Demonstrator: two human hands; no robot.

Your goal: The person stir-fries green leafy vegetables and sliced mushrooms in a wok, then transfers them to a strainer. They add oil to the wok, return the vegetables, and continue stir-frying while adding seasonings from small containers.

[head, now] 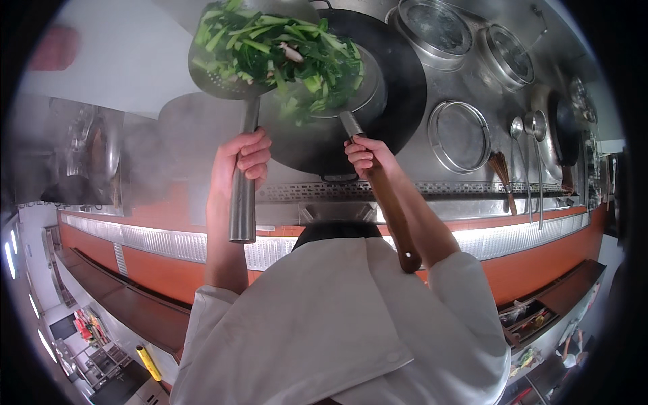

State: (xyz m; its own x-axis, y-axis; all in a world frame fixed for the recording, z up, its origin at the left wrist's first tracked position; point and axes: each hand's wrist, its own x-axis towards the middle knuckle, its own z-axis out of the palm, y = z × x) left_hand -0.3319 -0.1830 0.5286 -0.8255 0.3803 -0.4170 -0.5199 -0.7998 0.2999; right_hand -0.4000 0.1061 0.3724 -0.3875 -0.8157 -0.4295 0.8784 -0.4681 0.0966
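Note:
My left hand (248,157) grips the thick metal handle of a perforated skimmer (220,86). The wooden handle of a second long-handled tool (390,212) is in my right hand (369,154). Its metal socket points up toward a round, grey metal rim (377,91), partly hidden by food and steam. A heap of leafy greens (314,81) with pale stems spans from the skimmer to that rim, above a large black wok (400,86). One pinkish-brown piece (292,52) lies on top of the greens. Steam blurs the lower edge of the heap.
Right of the wok stand two liquid-filled round pots (435,28) (509,55) and a metal ring (459,136). Farther right are a bamboo brush (501,169), a ladle (535,126) and another wok (562,126). A perforated drain strip (445,188) runs along the front.

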